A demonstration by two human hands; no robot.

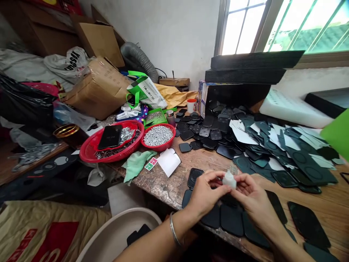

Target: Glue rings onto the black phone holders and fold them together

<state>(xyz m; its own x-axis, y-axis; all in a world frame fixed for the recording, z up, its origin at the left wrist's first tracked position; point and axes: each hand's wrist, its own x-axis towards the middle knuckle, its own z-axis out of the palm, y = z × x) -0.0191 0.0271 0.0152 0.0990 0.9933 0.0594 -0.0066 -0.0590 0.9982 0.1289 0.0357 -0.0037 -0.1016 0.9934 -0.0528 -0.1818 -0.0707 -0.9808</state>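
Observation:
In front of me, over the table's near edge, my left hand [205,193] and my right hand [252,194] meet around a small whitish, translucent object [229,179]. Its narrow upper part points up, and something clear shows behind it; its exact kind I cannot make out. The fingertips of both hands press on it from either side. Beneath the hands lie flat black rounded-square pieces [231,220], set side by side along the edge. A ridged black piece [195,176] sits just beyond my left hand.
Black pieces [209,133] and dark sheets with white papers [294,156] pile up behind and to the right. Red baskets of metal parts [159,148] stand left, one bearing a phone [110,137]. A green cloth [138,165] hangs over the edge. Below is a pale basin [109,233].

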